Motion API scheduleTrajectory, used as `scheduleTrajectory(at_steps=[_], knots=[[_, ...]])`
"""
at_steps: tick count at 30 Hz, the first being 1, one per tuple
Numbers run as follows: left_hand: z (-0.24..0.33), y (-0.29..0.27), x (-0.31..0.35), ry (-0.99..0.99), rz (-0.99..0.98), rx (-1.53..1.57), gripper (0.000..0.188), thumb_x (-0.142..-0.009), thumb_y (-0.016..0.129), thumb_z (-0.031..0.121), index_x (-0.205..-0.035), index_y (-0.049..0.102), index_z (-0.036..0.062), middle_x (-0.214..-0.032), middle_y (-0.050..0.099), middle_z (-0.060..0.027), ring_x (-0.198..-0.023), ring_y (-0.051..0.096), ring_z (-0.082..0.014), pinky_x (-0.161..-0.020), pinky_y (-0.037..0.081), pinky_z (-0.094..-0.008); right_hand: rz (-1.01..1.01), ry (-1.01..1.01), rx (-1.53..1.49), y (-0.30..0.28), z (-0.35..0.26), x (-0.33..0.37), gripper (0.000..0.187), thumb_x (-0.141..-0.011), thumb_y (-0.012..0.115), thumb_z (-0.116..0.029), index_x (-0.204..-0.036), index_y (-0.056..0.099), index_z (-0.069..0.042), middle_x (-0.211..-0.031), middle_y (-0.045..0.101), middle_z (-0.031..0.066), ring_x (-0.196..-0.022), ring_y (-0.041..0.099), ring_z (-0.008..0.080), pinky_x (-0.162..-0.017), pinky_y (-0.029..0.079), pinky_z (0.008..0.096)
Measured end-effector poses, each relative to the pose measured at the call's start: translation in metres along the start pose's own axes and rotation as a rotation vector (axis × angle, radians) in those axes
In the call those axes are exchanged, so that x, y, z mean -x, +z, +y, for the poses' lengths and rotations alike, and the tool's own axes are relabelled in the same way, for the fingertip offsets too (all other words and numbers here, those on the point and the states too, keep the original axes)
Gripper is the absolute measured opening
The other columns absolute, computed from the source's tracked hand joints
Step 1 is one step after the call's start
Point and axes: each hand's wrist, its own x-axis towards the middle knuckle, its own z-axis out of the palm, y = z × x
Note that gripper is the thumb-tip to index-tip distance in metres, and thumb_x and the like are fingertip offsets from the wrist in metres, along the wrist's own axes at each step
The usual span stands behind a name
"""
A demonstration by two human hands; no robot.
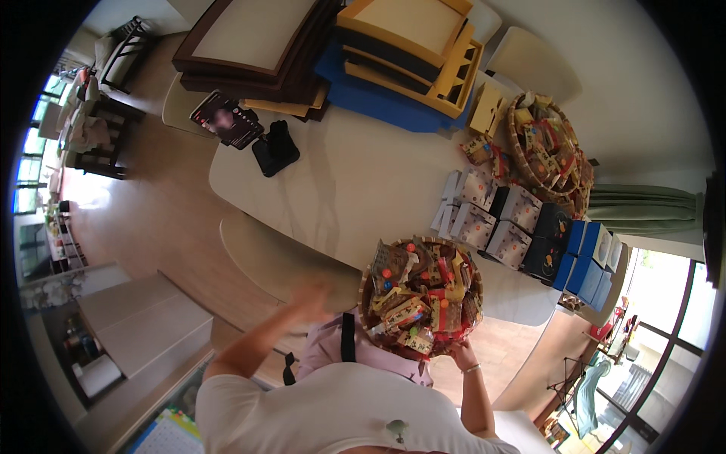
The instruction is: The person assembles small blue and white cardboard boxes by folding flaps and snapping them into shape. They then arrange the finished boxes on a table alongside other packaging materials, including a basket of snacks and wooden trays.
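A round woven basket is at the near edge of the table, close in front of my body. It is heaped with wrapped snack packets in brown, red and yellow, with a few small bright round pieces among them. My right hand grips the basket at its near right rim; the fingers are partly hidden beneath it. To the left of the basket, my left hand is in the air, smeared by motion, apart from the rim. Whether its fingers are spread or closed does not show.
White printed boxes, a black box and blue boxes line the table's right side. Behind them stands another snack basket. Dark framed trays and yellow boxes are stacked at the back. A phone leans on a black stand.
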Motion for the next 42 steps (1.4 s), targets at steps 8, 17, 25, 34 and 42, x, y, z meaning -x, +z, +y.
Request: scheduleTrajectory(at_steps=[8, 17, 25, 34, 42], knots=[[0.005, 0.061, 0.007, 0.067, 0.233, -0.286, 0.06, -0.071, 0.062, 0.004, -0.131, 0.053, 0.0056, -0.125, 0.058, -0.0159, -0.118, 0.055, -0.0327, -0.094, 0.045, -0.0465, -0.059, -0.047, 0.033, -0.001, -0.012, -0.006, 0.03, -0.088, 0.056, 0.005, -0.117, 0.06, -0.005, -0.106, 0.068, 0.0079, -0.091, 0.068, 0.0202, -0.076, 0.058, 0.0344], [-0.027, 0.041, 0.057, 0.095, 0.017, -0.25, 0.058, -0.076, 0.06, 0.007, -0.133, 0.052, 0.0103, -0.132, 0.057, -0.0127, -0.124, 0.053, -0.0322, -0.1, 0.043, -0.0468, -0.13, -0.039, 0.107, 0.003, -0.014, -0.021, 0.033, -0.088, 0.058, 0.002, -0.118, 0.055, -0.01, -0.094, 0.064, 0.0023, -0.078, 0.06, 0.014, -0.067, 0.054, 0.0312], [-0.124, 0.094, 0.138, 0.328, 0.198, -0.463, 0.068, -0.064, 0.072, 0.009, -0.129, 0.055, 0.0154, -0.128, 0.057, -0.0064, -0.121, 0.053, -0.0266, -0.101, 0.041, -0.0431, -0.209, -0.022, 0.067, 0.066, -0.032, -0.038, 0.052, -0.087, 0.055, 0.008, -0.135, 0.046, -0.012, -0.106, 0.064, 0.0055, -0.083, 0.065, 0.0165, -0.073, 0.061, 0.036], [-0.11, 0.073, 0.103, -0.219, -0.037, 0.389, 0.082, -0.074, 0.065, 0.001, -0.148, 0.034, 0.0119, -0.127, 0.054, -0.0163, -0.119, 0.054, -0.0308, -0.094, 0.047, -0.0418, -0.24, -0.07, 0.012, 0.159, -0.038, -0.11, 0.047, -0.081, 0.056, 0.009, -0.125, 0.053, -0.01, -0.092, 0.061, 0.0047, -0.078, 0.063, 0.0191, -0.065, 0.062, 0.0375], [-0.034, 0.003, -0.026, -0.447, 0.334, 1.364, 0.074, -0.086, 0.053, -0.005, -0.153, 0.023, 0.0108, -0.132, 0.048, -0.0082, -0.113, 0.059, -0.0248, -0.078, 0.057, -0.0373, -0.365, -0.121, -0.019, 0.234, -0.117, -0.156, 0.068, -0.085, 0.052, 0.009, -0.144, 0.032, -0.016, -0.121, 0.057, 0.0129, -0.098, 0.064, 0.0309, -0.075, 0.063, 0.0501]])
